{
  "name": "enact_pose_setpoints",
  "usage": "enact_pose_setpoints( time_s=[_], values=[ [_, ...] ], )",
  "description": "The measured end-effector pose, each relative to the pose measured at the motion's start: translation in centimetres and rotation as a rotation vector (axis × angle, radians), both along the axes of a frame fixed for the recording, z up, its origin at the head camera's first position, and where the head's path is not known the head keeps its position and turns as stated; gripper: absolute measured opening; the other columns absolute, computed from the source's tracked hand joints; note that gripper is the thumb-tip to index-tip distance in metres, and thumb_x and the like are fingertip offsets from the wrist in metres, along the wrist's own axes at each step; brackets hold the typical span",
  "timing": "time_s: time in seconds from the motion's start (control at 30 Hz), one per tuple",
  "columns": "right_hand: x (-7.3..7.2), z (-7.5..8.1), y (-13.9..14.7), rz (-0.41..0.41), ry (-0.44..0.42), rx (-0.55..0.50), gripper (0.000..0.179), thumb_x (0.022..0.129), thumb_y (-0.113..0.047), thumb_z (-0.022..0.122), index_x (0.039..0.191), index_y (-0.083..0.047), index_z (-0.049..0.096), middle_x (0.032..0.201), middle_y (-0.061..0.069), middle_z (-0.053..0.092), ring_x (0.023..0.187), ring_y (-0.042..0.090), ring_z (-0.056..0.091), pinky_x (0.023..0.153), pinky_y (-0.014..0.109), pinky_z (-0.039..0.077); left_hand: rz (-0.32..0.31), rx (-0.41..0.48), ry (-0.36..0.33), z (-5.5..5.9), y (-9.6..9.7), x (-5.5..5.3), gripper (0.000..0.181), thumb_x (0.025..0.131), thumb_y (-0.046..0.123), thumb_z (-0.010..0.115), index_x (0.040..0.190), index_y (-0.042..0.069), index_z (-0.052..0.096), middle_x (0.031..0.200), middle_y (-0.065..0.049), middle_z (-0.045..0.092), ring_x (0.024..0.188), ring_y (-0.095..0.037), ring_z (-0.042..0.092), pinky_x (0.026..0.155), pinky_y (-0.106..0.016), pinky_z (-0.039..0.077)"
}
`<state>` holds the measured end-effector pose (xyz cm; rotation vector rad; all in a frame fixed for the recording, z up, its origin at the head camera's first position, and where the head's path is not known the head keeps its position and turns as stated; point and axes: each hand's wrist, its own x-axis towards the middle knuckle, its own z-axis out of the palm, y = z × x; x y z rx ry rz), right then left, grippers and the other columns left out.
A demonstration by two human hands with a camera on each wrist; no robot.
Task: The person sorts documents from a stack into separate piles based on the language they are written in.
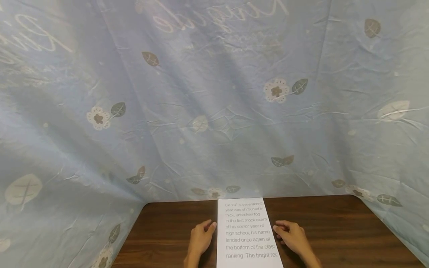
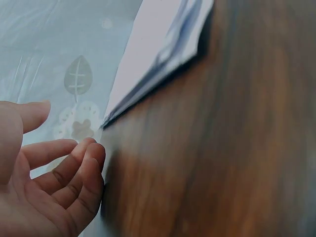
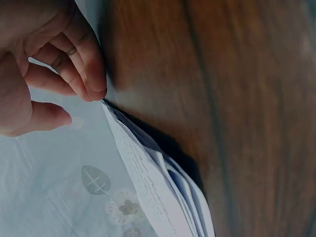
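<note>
A paper stack (image 1: 246, 234) lies in the middle of a dark tabletop (image 1: 335, 219), its far end close to the tabletop's far edge and its near end running out of view. A person's left hand (image 1: 202, 238) is just beside its left edge, and the right hand (image 1: 292, 236) just beside its right edge. On both hands the fingers are loosely bent, with the thumb held apart in a moderate gap, and neither grips anything. Whether any fingertip brushes the paper, I cannot tell.

For good handling, I would keep both hands level across from each other and touch the edges lightly and evenly, since a hard push from one side would probably skew or buckle the sheets. Their layers look loose, so gentle taps along the sides would suit them better than a squeeze.

The paper is white, thin and smooth, printed with large grey lines of English text; from the side, the layers bow and gap apart. The tabletop shows brown wood grain and rounded far corners. Around it hangs a pale blue, creased cloth (image 1: 214, 149), slightly shiny, patterned with leaves and round-petalled flowers.
</note>
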<state>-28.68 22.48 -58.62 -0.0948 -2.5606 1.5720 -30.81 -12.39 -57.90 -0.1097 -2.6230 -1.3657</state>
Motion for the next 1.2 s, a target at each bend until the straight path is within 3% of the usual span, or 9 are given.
enact_pose_setpoints(
  time_s=[0.17, 0.43, 0.57, 0.67, 0.73, 0.87, 0.93, 1.2],
  values=[
    [-0.1, 0.1, -0.5, -0.014, -0.006, 0.004, 0.035, 0.100, -0.016, 0.074, 0.127, 0.007, 0.073, 0.096, 0.007, 0.078, 0.076, 0.015, 0.072, 0.061, 0.028, 0.063, 0.008, 0.016, -0.009, 0.3, 0.8, 0.0, 0.049, 0.104, 0.034, 0.068, 0.133, -0.006, 0.070, 0.120, -0.026, 0.077, 0.115, -0.045, 0.074, 0.096, -0.058, 0.061],
    [-0.3, 0.1, -1.2, -0.021, -0.038, 0.042, 0.033, 0.097, -0.017, 0.076, 0.123, 0.005, 0.076, 0.087, 0.002, 0.075, 0.072, 0.015, 0.068, 0.057, 0.028, 0.060, 0.009, -0.030, -0.014, 0.1, 1.1, -0.1, 0.046, 0.103, 0.035, 0.068, 0.128, -0.003, 0.074, 0.118, -0.023, 0.079, 0.117, -0.047, 0.073, 0.098, -0.062, 0.058],
    [-0.4, 0.1, -1.4, -0.005, -0.051, 0.068, 0.035, 0.096, -0.018, 0.077, 0.122, 0.005, 0.076, 0.088, 0.002, 0.075, 0.073, 0.016, 0.067, 0.058, 0.030, 0.059, 0.013, -0.054, -0.029, -0.1, 1.2, -0.2, 0.037, 0.102, 0.037, 0.069, 0.119, 0.006, 0.081, 0.107, -0.014, 0.081, 0.101, -0.035, 0.076, 0.087, -0.055, 0.060],
    [-0.4, 0.1, -1.5, 0.003, -0.057, 0.086, 0.034, 0.096, -0.018, 0.077, 0.120, 0.006, 0.076, 0.089, 0.003, 0.076, 0.071, 0.016, 0.067, 0.058, 0.030, 0.059, 0.013, -0.067, -0.043, -0.2, 1.3, -0.2, 0.027, 0.101, 0.037, 0.071, 0.107, 0.015, 0.085, 0.095, -0.006, 0.080, 0.085, -0.021, 0.068, 0.075, -0.045, 0.054],
    [-0.4, 0.0, -1.5, 0.002, -0.057, 0.098, 0.033, 0.096, -0.018, 0.077, 0.119, 0.006, 0.077, 0.089, 0.003, 0.077, 0.068, 0.016, 0.067, 0.057, 0.030, 0.058, 0.010, -0.073, -0.048, -0.4, 1.4, -0.2, 0.024, 0.100, 0.036, 0.071, 0.104, 0.017, 0.085, 0.093, -0.004, 0.079, 0.081, -0.018, 0.064, 0.073, -0.043, 0.051],
    [-0.3, 0.0, -1.5, 0.004, -0.050, 0.114, 0.030, 0.095, -0.016, 0.077, 0.116, 0.006, 0.078, 0.089, 0.004, 0.078, 0.064, 0.016, 0.067, 0.056, 0.029, 0.056, 0.014, -0.093, -0.029, -0.4, 1.5, -0.1, 0.023, 0.098, 0.034, 0.073, 0.109, 0.018, 0.086, 0.103, -0.004, 0.082, 0.088, -0.019, 0.069, 0.079, -0.050, 0.055],
    [-0.3, 0.2, -1.5, 0.007, -0.047, 0.121, 0.029, 0.095, -0.016, 0.077, 0.115, 0.005, 0.079, 0.091, 0.005, 0.078, 0.066, 0.017, 0.069, 0.057, 0.031, 0.057, 0.012, -0.098, -0.020, -0.3, 1.5, -0.1, 0.024, 0.098, 0.034, 0.073, 0.110, 0.017, 0.086, 0.104, -0.004, 0.082, 0.090, -0.019, 0.069, 0.081, -0.052, 0.055],
    [-0.7, 0.4, -1.3, 0.013, -0.032, 0.219, 0.026, 0.095, -0.020, 0.077, 0.112, 0.000, 0.081, 0.103, 0.009, 0.081, 0.102, 0.032, 0.075, 0.082, 0.049, 0.061, -0.012, -0.098, -0.014, -0.1, 1.6, -0.2, 0.024, 0.098, 0.031, 0.073, 0.112, 0.015, 0.085, 0.098, -0.001, 0.080, 0.086, -0.017, 0.066, 0.079, -0.049, 0.054]
  ],
)
